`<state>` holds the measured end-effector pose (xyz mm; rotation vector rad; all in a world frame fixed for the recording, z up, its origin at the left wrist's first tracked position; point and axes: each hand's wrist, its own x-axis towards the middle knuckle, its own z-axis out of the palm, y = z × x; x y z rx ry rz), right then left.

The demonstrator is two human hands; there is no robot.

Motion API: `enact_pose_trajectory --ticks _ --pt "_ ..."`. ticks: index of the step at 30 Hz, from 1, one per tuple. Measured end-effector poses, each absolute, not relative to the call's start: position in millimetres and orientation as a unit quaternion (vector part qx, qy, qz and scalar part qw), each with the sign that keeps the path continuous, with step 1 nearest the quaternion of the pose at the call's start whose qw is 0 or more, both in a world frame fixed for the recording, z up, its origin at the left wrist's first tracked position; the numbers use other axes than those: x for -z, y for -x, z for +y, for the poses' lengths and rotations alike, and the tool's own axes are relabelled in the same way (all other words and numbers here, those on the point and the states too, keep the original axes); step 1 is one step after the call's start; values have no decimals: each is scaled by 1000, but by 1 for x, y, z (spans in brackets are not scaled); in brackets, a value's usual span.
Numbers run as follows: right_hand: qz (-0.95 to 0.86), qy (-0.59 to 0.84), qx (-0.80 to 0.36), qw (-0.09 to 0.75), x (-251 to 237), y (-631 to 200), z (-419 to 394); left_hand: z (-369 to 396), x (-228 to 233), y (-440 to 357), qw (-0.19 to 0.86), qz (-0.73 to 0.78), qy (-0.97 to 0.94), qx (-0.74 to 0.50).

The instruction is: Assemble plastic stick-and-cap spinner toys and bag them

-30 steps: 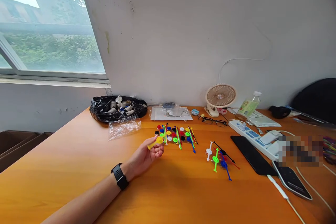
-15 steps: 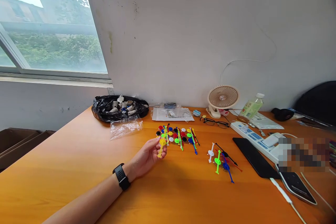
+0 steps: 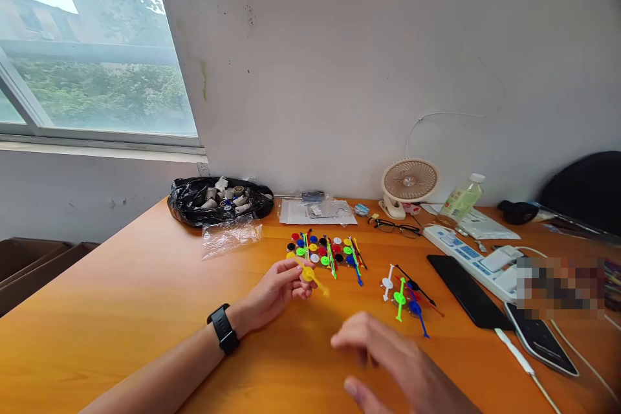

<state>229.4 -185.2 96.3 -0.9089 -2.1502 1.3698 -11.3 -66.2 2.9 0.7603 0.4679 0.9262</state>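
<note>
My left hand [image 3: 276, 288], with a black watch [image 3: 224, 330] on its wrist, pinches a yellow arrow spinner [image 3: 309, 274] above the table. The spinner's arrow slants down to the right. My right hand [image 3: 383, 352] hangs over the table nearer to me, its thumb and fingers apart with nothing between them. Beyond the left hand lie loose coloured discs [image 3: 314, 259] and coloured arrows [image 3: 332, 259] in bunches. To the right sits a group of spinners with arrows fitted, among them a white one [image 3: 387, 283], a green one [image 3: 400, 298] and a blue one [image 3: 415, 308].
At the back left stands a black plastic bag [image 3: 184, 204] with rolls in it, a clear bag [image 3: 230, 239] before it. Glasses [image 3: 392, 227], a fan [image 3: 410, 180] and a bottle [image 3: 460, 199] are at the back. A power strip [image 3: 460, 252] and phones [image 3: 538, 336] line the right.
My right hand has come into view from the lower right. In my left hand, the yellow spinner has turned from nearly upright to slanting down to the right.
</note>
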Motion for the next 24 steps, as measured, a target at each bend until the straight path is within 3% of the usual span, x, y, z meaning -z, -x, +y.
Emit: enact_pose_trajectory --ticks 2,5,13,18,21,24 --pt "-804 427 -315 270 -95 -220 -165 -70 -3 10 792 217 -393 -413" --pt "-837 434 -204 263 -88 -206 -139 -73 1 8 778 217 -437 -396" --pt "-835 370 -285 291 -53 -199 -107 -72 8 5 747 240 -486 -384" --pt "-812 400 -303 297 -40 -208 -100 -70 1 7 674 291 -558 -386" --pt "-809 428 -287 283 -34 -216 -98 -62 -5 16 587 353 -595 -421" --pt "-829 452 -229 235 -28 -222 -95 -48 -6 33 416 435 -646 -469"
